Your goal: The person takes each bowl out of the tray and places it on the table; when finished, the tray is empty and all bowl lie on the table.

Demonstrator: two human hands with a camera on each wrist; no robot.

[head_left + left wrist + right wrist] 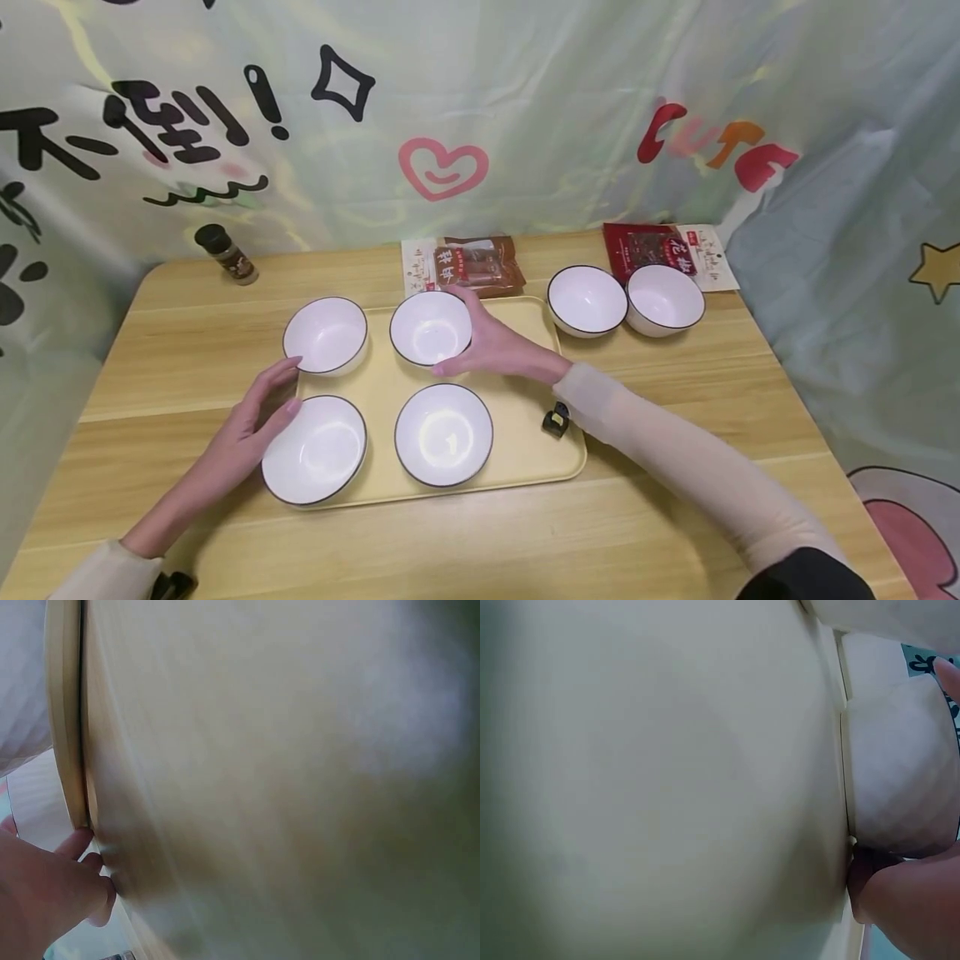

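Head view: a cream tray [517, 425] lies on the wooden table [525, 542], with four white, dark-rimmed bowls on or over it. The right hand [495, 337] is clamped on the far-middle bowl [429, 329], thumb on its near side and fingers on its far side; that bowl sits at the tray's far edge. The left hand [238, 433] has thumb and fingers parted at the tray's left edge, between the far-left bowl [326, 335] and the near-left bowl [315, 450]; the near-middle bowl [444, 435] stands untouched. To the right, off the tray, the inner spare bowl [587, 300] and the outer spare bowl [666, 300] stand side by side. Behind lie a brown packet [480, 262] and a red packet [648, 250], and a spice jar [227, 254] stands at the back left.

The step in hand looks like positioning the far-middle bowl within the group on the tray. If it belongs there, the next move calls for setting it level and loosening the right grasp without nudging its neighbours.

Left wrist view: the fingertips reach the tray's edge beside a bowl; whether they press on the tray or only brush it, I cannot tell.

Right wrist view: fingers curl close to the far-middle bowl's base, by the tray's raised rim. Whether its base is fully seated is unclear, so the release probably needs care.
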